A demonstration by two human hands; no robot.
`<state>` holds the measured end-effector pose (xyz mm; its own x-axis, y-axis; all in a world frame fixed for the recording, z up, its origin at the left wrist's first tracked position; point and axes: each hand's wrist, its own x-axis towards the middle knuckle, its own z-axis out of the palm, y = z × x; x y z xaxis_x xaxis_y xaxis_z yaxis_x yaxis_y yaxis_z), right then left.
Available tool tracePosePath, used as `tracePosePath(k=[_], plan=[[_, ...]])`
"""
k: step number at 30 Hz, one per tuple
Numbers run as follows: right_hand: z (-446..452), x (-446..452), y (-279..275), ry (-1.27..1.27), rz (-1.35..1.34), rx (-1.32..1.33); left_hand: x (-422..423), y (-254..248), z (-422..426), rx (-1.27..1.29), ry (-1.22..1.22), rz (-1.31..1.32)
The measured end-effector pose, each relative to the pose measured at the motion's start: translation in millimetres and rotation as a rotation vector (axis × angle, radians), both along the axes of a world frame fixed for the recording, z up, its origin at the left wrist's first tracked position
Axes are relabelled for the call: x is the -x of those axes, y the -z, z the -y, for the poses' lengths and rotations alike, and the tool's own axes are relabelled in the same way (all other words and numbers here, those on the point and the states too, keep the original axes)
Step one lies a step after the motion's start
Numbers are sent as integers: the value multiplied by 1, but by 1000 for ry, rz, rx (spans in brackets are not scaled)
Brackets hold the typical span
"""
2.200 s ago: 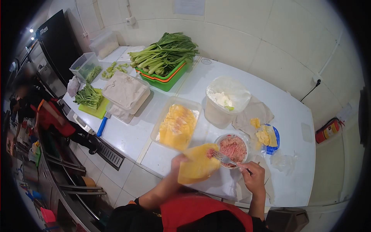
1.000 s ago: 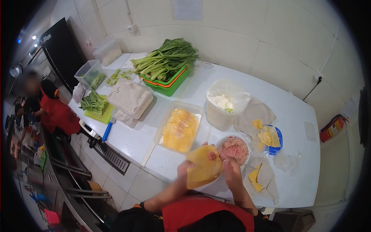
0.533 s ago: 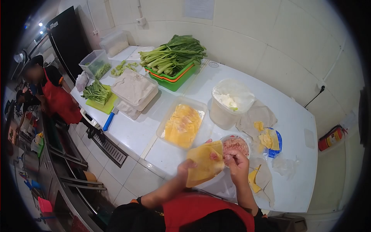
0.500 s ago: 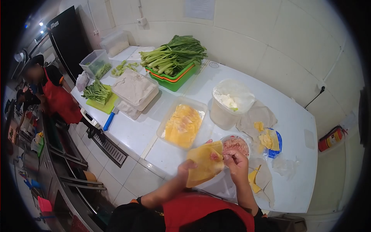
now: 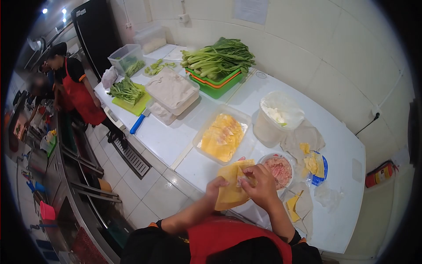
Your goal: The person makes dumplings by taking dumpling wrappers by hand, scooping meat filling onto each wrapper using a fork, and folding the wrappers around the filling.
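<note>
My left hand (image 5: pixel 215 186) is closed on the edge of a stack of thin yellow dough wrappers (image 5: pixel 229 196), held above the table's front edge. My right hand (image 5: pixel 263 187) pinches the top wrapper, which is partly folded over; the hand hides most of what lies under the fold. Just beyond the right hand, a white bowl (image 5: pixel 285 155) holds pink minced meat (image 5: pixel 278 171). Ahead of the stack, a clear plastic tub (image 5: pixel 199 143) contains several folded yellow dumplings (image 5: pixel 223 135). Loose wrapper pieces (image 5: pixel 312 163) lie on plastic to the right.
Behind the bowl stands a lined white bucket (image 5: pixel 267 130). Leafy greens (image 5: pixel 220 59) fill stacked baskets at the back. A blue-handled knife (image 5: pixel 138 123) lies near the table's left edge, beside a green cutting board (image 5: pixel 132 102). Co-workers in red aprons (image 5: pixel 83 99) stand at the left.
My right hand has moved from the meat on the top wrapper to pinching that wrapper, which is now partly folded over. The view has shifted, and a co-worker at the left shows more fully.
</note>
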<state>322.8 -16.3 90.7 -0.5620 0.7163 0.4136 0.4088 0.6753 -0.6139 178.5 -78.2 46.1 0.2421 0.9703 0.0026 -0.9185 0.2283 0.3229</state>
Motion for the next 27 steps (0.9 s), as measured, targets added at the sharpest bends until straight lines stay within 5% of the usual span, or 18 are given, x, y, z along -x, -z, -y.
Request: tracePosePath(k=[6, 9, 13, 15, 20, 27], plan=[[0, 7, 20, -46, -63, 222, 14, -3, 9, 147, -5, -27], [-5, 6, 19, -99, -73, 313, 24, 12, 8, 137, 24, 173], [-9, 23, 23, -213, -52, 180, 36, 31, 8, 394, -210, -221], [-6, 39, 19, -272, -63, 115, 50, 35, 9, -45, -50, 256], [-10, 73, 17, -311, -64, 149, 79, 25, 19, 58, -196, 80], [-10, 116, -12, -522, -14, 8, 117, 13, 28, -43, -178, 175]])
